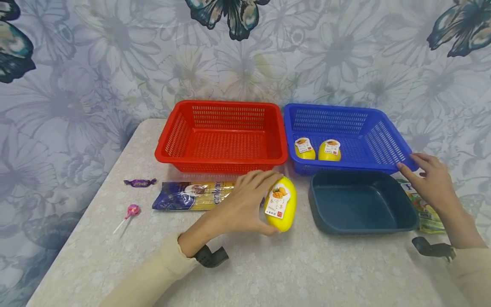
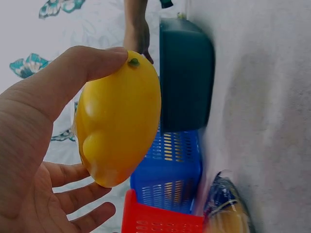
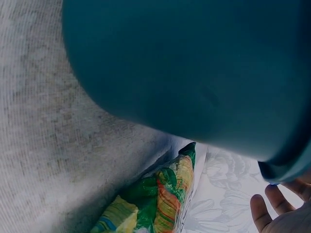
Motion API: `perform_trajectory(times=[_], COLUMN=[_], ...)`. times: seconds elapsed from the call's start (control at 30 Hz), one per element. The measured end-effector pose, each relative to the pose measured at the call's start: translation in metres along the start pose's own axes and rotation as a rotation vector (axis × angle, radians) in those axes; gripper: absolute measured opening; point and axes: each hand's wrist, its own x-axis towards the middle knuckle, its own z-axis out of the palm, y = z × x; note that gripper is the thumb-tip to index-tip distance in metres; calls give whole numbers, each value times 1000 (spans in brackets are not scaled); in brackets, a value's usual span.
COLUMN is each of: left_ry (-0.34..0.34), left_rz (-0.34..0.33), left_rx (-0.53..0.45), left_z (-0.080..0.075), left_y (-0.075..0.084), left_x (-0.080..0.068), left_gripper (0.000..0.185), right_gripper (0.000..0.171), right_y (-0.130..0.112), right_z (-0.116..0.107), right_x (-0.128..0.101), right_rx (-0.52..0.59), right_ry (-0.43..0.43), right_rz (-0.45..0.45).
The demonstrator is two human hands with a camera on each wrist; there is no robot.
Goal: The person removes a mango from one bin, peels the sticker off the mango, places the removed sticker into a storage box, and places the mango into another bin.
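My left hand (image 1: 249, 204) grips a yellow mango (image 2: 119, 116) above the table, thumb at one end and fingers along its far side. A white label with a mango picture faces up on it in the head view. Two similar labelled mangoes (image 1: 329, 152) lie at the left front inside the blue basket (image 1: 345, 167). At that basket's right front corner, my right hand (image 1: 433, 181) pinches the rim between thumb and fingers. In the right wrist view the teal tub (image 3: 184, 73) hides part of this hand.
An unfilled red basket (image 1: 222, 164) stands left of the blue one. The teal tub is in front of the blue basket, with a green-yellow packet (image 1: 430, 213) beside it. A pasta packet (image 1: 188, 196), a purple-wrapped candy (image 1: 140, 183) and a pink lollipop (image 1: 133, 210) lie to the left.
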Motion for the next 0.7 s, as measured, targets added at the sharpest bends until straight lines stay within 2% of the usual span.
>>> perform_trajectory(times=[0.4,0.7], left_ry=[-8,-57], left_rz=[-9,-78], left_rx=[70,19], left_z=[10,21], left_y=[-6,-7], left_x=[-19,-34], left_gripper=[113,114], right_gripper=[65,65], right_y=[1,1], right_z=[0,1], right_x=[2,1], right_rx=[2,2], right_ry=[3,9], right_rz=[-17,-11])
